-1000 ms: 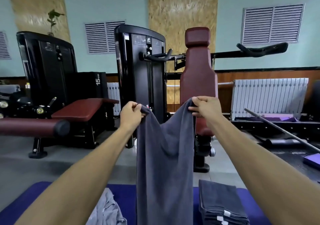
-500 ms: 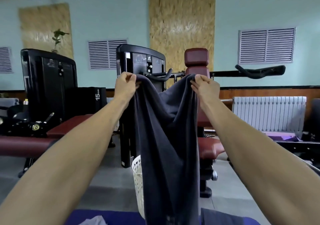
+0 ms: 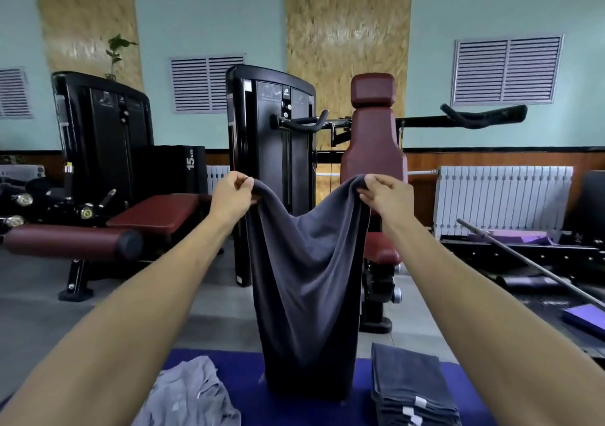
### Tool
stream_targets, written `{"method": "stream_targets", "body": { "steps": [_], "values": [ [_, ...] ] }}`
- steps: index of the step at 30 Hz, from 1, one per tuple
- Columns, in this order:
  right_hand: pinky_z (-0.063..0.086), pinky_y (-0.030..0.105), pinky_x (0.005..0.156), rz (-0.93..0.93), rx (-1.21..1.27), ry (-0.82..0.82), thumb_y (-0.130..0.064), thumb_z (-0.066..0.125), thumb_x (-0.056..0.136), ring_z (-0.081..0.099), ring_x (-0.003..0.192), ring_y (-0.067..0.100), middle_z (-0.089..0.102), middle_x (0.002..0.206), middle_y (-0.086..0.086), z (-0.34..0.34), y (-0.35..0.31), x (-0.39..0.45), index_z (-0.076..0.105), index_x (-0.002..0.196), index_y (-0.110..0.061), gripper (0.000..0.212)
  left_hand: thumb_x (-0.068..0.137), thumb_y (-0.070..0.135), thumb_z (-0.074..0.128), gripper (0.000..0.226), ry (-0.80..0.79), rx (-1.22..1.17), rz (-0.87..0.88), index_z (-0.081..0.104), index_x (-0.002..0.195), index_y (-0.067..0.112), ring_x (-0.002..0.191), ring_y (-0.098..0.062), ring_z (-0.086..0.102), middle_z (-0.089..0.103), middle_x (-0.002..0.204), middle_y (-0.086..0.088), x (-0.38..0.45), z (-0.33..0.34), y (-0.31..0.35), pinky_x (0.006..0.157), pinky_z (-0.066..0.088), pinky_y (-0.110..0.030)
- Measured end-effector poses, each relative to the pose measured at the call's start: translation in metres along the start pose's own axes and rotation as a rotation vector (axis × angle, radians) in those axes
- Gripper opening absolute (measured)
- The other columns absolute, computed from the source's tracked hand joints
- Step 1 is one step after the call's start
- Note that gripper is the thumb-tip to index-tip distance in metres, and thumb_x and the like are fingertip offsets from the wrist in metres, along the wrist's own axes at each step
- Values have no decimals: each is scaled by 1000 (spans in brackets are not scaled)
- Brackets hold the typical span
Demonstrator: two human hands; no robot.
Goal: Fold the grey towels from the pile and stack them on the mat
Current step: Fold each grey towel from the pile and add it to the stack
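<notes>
Grey towel [image 3: 307,281] hangs in front of me, lengthwise, sagging in a deep dip along its top edge between my two hands. My left hand [image 3: 230,198] has its grip pinched on the top left corner, fingers curled round the cloth; my right hand [image 3: 388,196] has the same pinching grip on the top right corner. The towel's lower end reaches down to the blue mat [image 3: 244,383], though I cannot tell whether it touches. On the mat to my left lies the rumpled pile [image 3: 190,396]; to my right sits the stack of folded towels [image 3: 411,389], white tags showing.
</notes>
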State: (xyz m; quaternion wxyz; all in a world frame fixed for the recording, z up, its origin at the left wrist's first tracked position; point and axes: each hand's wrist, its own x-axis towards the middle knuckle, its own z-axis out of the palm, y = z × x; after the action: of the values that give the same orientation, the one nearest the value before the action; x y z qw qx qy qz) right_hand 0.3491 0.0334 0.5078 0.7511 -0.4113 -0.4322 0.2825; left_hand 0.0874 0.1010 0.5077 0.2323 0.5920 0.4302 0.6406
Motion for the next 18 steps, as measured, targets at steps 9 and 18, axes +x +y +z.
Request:
{"method": "stream_targets", "body": {
  "steps": [9,18],
  "values": [
    [58,21,65,-115,-306,-130,-13,61,96,73,69,15,74,84,5,-2,-2,-56,72,82,-19,18,97,20,60,13,-26,140,119,63,85,19,61,0,53,60,73,10,-60,-14,17,56,39,-10],
    [46,17,75,-123,-645,-194,-24,67,91,63,79,-1,73,85,-12,-18,69,-77,78,87,-22,12,94,18,64,15,-139,129,-40,66,80,21,57,1,57,66,71,6,-101,-5,-54,60,46,-19]
  ]
}}
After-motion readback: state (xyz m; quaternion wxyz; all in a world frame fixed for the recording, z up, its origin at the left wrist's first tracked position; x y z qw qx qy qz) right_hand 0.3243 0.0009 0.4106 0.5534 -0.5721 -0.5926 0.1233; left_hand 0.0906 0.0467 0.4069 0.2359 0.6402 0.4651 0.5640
